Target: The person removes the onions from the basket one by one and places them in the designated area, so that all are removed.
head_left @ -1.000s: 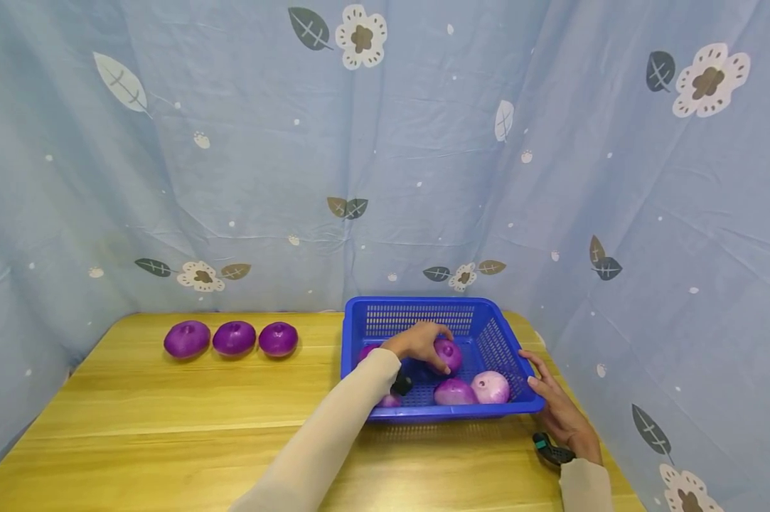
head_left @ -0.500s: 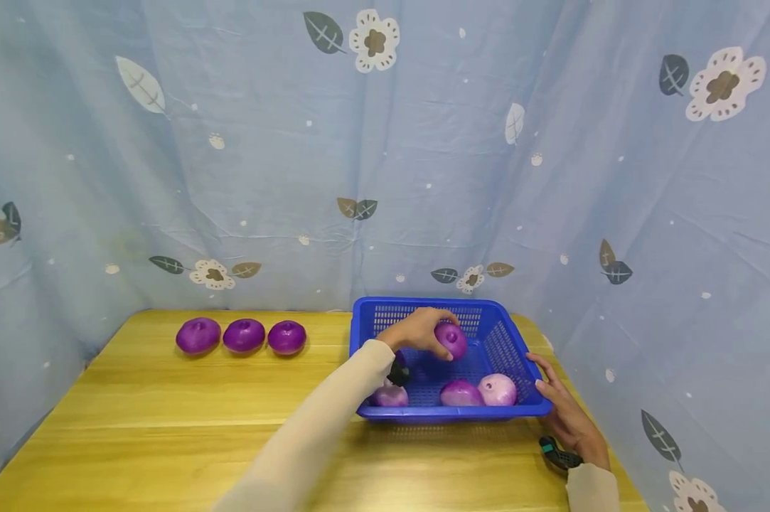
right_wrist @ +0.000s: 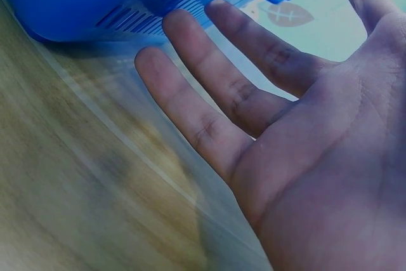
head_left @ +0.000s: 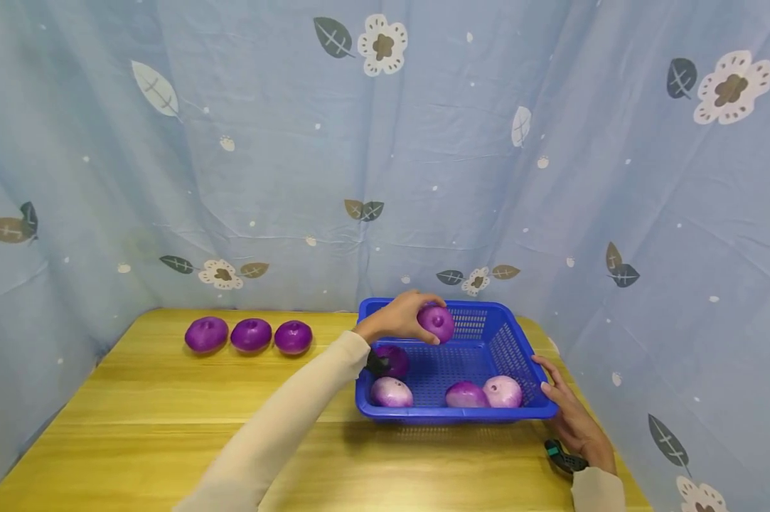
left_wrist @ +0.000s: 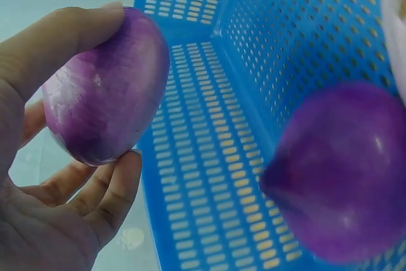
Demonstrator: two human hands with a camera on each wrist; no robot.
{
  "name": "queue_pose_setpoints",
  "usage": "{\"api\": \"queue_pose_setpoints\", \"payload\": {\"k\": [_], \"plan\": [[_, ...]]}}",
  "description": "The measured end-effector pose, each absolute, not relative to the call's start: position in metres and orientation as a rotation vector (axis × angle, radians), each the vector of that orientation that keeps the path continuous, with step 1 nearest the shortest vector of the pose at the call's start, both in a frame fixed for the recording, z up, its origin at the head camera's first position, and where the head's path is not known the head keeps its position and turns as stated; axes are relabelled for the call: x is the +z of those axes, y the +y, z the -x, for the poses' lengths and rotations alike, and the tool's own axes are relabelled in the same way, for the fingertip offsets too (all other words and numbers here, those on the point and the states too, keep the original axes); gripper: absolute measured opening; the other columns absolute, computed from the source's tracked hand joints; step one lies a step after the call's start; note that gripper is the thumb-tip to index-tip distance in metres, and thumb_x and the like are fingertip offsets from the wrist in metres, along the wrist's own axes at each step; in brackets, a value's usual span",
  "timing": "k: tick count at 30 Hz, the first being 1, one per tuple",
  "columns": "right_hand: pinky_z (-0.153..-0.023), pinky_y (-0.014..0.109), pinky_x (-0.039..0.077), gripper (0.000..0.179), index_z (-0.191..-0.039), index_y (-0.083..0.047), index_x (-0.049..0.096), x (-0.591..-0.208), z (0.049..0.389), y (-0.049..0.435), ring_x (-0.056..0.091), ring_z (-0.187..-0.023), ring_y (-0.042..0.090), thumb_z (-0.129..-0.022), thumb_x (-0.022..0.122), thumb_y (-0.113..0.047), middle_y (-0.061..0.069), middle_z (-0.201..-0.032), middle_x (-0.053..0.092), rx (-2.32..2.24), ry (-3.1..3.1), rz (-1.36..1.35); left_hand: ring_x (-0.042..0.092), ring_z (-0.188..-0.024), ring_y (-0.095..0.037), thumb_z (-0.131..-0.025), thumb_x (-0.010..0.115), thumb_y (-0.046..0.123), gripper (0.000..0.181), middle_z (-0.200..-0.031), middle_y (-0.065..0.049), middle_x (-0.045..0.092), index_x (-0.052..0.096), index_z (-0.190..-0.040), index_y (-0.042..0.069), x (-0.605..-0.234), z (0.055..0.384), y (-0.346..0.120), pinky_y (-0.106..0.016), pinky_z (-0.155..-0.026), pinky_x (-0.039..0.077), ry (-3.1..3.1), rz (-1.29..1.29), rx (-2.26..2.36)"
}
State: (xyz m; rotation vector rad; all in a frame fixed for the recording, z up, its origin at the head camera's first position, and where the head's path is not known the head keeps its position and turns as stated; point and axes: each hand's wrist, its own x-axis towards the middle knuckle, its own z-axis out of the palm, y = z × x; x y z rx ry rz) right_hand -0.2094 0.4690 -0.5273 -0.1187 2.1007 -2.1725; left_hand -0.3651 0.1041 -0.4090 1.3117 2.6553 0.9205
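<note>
Wooden tabletop (head_left: 135,419): three purple onions (head_left: 251,335) out, left hand (head_left: 400,318) pinching another onion (head_left: 436,325); blue plastic basket (head_left: 448,412) holds four (head_left: 392,392); right hand (head_left: 573,423) spread.

Three onions (head_left: 252,335) lie on the table (head_left: 167,427), left of the basket (head_left: 455,412). Four more onions (head_left: 467,395) lie inside it. A curtain (head_left: 282,163) hangs behind.

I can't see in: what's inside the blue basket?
At left, a pale onion; behind it, a purple onion partly covered by a black wrist device; near right, a second purple onion and second pale onion. Their undersides are hidden.
</note>
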Motion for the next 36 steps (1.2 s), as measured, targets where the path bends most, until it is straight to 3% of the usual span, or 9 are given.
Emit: {"api": "queue_pose_setpoints", "payload": {"k": [9, 21, 30, 36], "plan": [[-0.096, 0.032, 0.054, 0.058, -0.160, -0.035, 0.019, -0.528, 0.208, 0.467, 0.060, -0.117, 0.006, -0.109, 0.045, -0.031, 0.021, -0.162, 0.005, -2.168, 2.091, 0.116, 0.054, -0.113, -0.021, -0.074, 0.093, 0.030, 0.071, -0.124, -0.006, 0.061, 0.063, -0.137, 0.019, -0.407, 0.361, 0.071, -0.034, -0.088, 0.052, 2.666, -1.293, 0.987], [-0.095, 0.031, 0.054, 0.057, -0.160, -0.038, 0.020, -0.527, 0.209, 0.465, 0.060, -0.116, 0.005, -0.108, 0.045, -0.035, 0.021, -0.161, 0.009, -2.149, 2.117, 0.088, 0.055, -0.112, -0.027, -0.077, 0.092, 0.025, 0.072, -0.125, -0.013, 0.056, 0.061, -0.140, 0.013, -0.401, 0.352, 0.023, -0.037, -0.087, 0.055, 2.669, -1.270, 1.046], [-0.093, 0.032, 0.055, 0.056, -0.159, -0.037, 0.022, -0.526, 0.210, 0.466, 0.061, -0.114, 0.006, -0.108, 0.045, -0.034, 0.019, -0.159, 0.009, -2.173, 2.101, 0.088, 0.054, -0.110, -0.026, -0.080, 0.090, 0.031, 0.072, -0.124, -0.011, 0.056, 0.059, -0.143, 0.016, -0.397, 0.344, -0.015, -0.038, -0.086, 0.056, 2.713, -1.194, 1.058], [-0.094, 0.032, 0.055, 0.053, -0.158, -0.038, 0.024, -0.528, 0.210, 0.468, 0.061, -0.115, 0.007, -0.108, 0.044, -0.033, 0.009, -0.151, 0.022, -2.186, 2.088, 0.104, 0.055, -0.105, -0.026, -0.079, 0.091, 0.033, 0.074, -0.122, -0.011, 0.055, 0.059, -0.144, 0.016, -0.398, 0.338, -0.038, -0.040, -0.084, 0.057, 2.762, -1.130, 1.077]]}}
